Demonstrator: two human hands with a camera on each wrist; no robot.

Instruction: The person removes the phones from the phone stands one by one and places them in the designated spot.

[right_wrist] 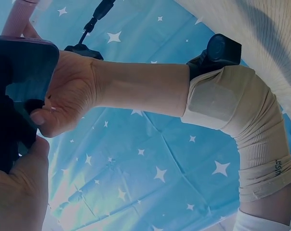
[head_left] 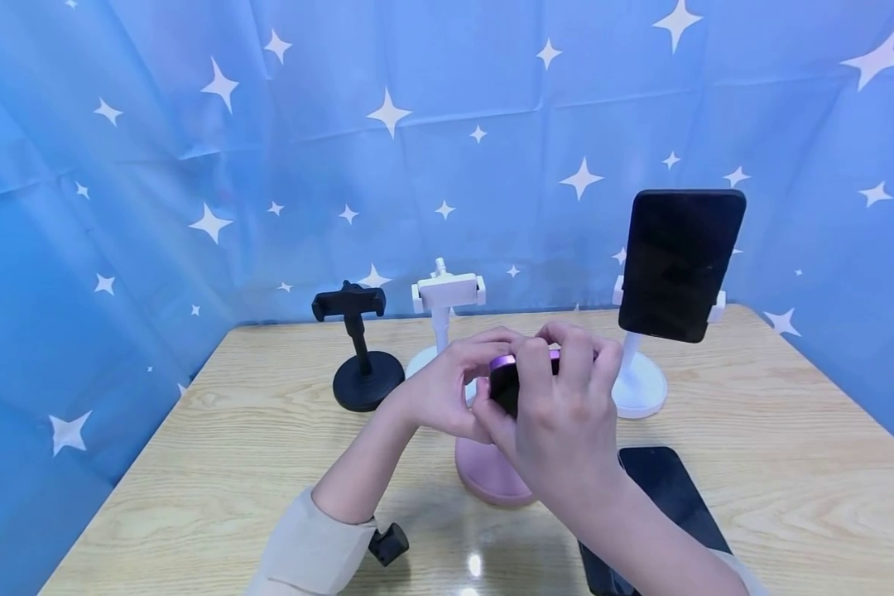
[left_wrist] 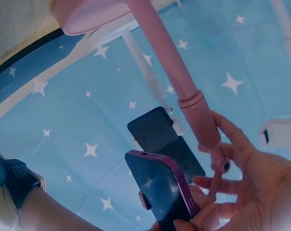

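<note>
A phone with a purple edge (head_left: 503, 389) is at the clamp of a pink phone stand (head_left: 487, 473), above the stand's round base. My left hand (head_left: 441, 387) has its fingers curled behind the pink stand's neck (left_wrist: 202, 120) and clamp. The right hand (head_left: 566, 418) grips the phone, fingers over its top edge and thumb at the near side. In the left wrist view, the phone (left_wrist: 160, 185) is tilted, with a pink clamp jaw at its side. How fully the clamp encloses it is hidden by the hands.
A black phone stand (head_left: 365, 379) and a white phone stand (head_left: 447, 291) stand behind to the left. Back right, another white stand (head_left: 641, 385) bears a black phone (head_left: 681, 265). A dark phone (head_left: 670, 488) lies by the right forearm; another dark piece (head_left: 603, 573) shows left of it.
</note>
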